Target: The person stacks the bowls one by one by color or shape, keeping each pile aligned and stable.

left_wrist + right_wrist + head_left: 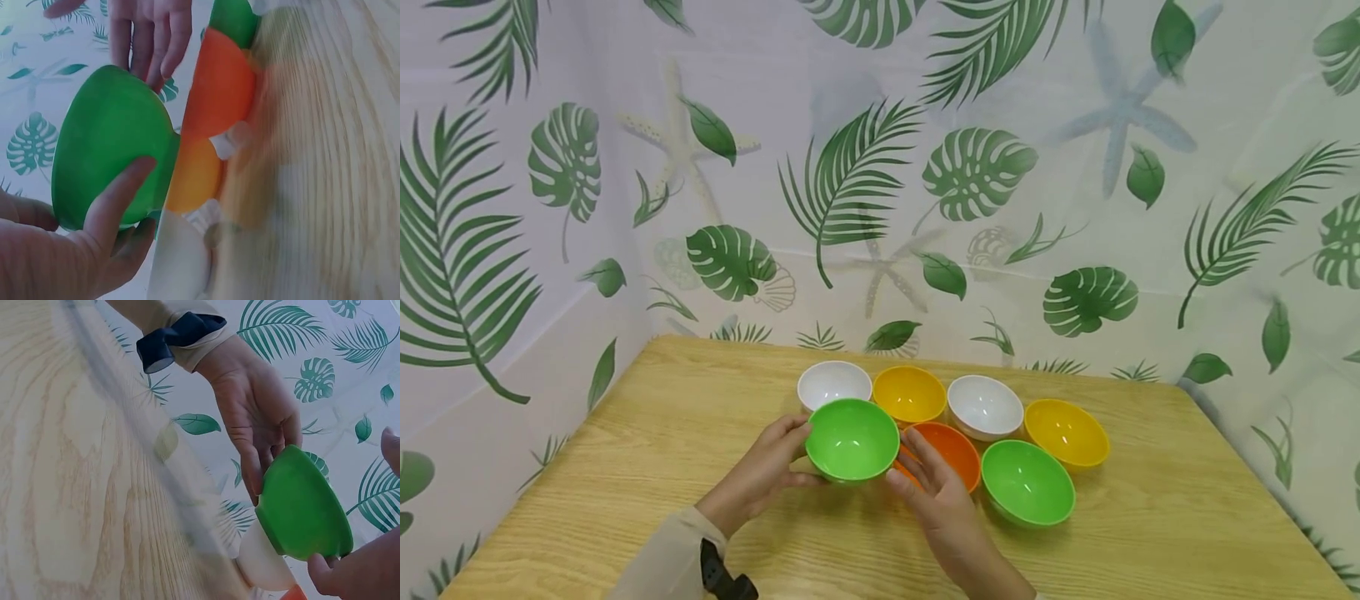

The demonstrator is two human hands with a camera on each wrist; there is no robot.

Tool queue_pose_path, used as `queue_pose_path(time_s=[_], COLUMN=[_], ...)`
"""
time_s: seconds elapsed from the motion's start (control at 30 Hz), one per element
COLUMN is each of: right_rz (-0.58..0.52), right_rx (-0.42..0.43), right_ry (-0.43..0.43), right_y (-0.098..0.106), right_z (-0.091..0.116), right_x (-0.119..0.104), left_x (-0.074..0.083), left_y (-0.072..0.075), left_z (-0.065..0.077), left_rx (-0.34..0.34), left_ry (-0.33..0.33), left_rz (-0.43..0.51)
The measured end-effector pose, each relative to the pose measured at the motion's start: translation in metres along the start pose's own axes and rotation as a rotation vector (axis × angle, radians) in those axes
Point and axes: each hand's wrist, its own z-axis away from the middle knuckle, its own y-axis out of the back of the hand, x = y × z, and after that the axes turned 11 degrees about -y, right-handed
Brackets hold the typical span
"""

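Observation:
A green bowl [852,440] is held up above the wooden table, its open side facing the head view. My left hand [767,468] grips it by the left side; in the left wrist view the thumb [119,197] lies along its outer wall. At the bowl's right side is my right hand [942,508], fingers extended and thumb apart, fingertips right by the rim. An orange bowl [953,454] stands behind the right hand, partly covered by it. A second green bowl [1028,483] sits to the right of the orange one.
Along the back of the table [647,433] stand a white bowl [833,383], a yellow bowl [910,393], another white bowl [985,406] and another yellow bowl [1067,432]. A leaf-patterned cloth [880,167] hangs behind the table. A dark strap [722,573] circles the left wrist.

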Motion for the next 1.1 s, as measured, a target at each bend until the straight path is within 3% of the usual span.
queue_pose_path(time_s=[0.2, 0.43, 0.83, 1.1], right_rz=[0.030, 0.029, 0.281, 0.323], right_rx=[0.077, 0.141, 0.294, 0.319], right_ry=[0.007, 0.052, 0.145, 0.154], right_y=[0.000, -0.001, 0.002, 0.002], right_z=[-0.001, -0.004, -0.002, 0.006], right_x=[0.002, 0.005, 0.007, 0.004], left_x=[0.009, 0.016, 0.023, 0.026], left_y=[-0.012, -0.020, -0.030, -0.038], left_z=[0.005, 0.008, 0.013, 0.019], left_rx=[0.008, -0.059, -0.068, -0.089], left_ry=[0.002, -0.012, 0.017, -0.017], left_rz=[0.022, 0.050, 0.092, 0.142])
